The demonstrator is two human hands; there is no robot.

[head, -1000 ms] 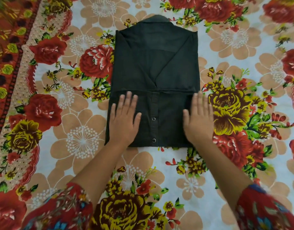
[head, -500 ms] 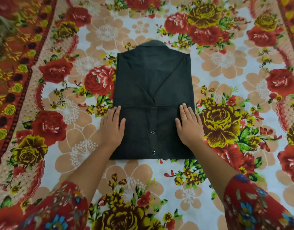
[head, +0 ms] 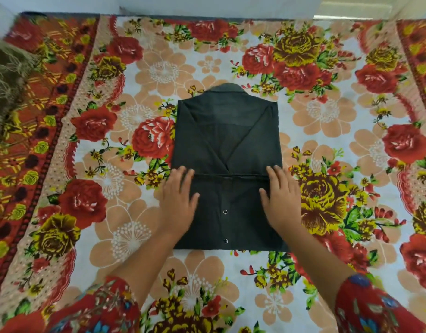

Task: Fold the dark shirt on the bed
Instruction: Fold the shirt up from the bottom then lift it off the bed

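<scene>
Your shirt (head: 227,145) lies mid-bed, already a narrow rectangle with the sides turned in, collar away from you and the hem flap doubled up over the near half. Your left hand (head: 179,200) and right hand (head: 280,199) lie flat and spread on that flap, one on each side edge, gripping nothing. If you lift both palms at once, the flap may spring open or slide, since only your weight seems to hold it. Fold again with uneven pulls and the stack may skew or the tucked sides spill out. The soft floral sheet (head: 327,111) could bunch beneath it. Two snaps (head: 225,211) show on the placket; no label, brand or writing is readable anywhere.
</scene>
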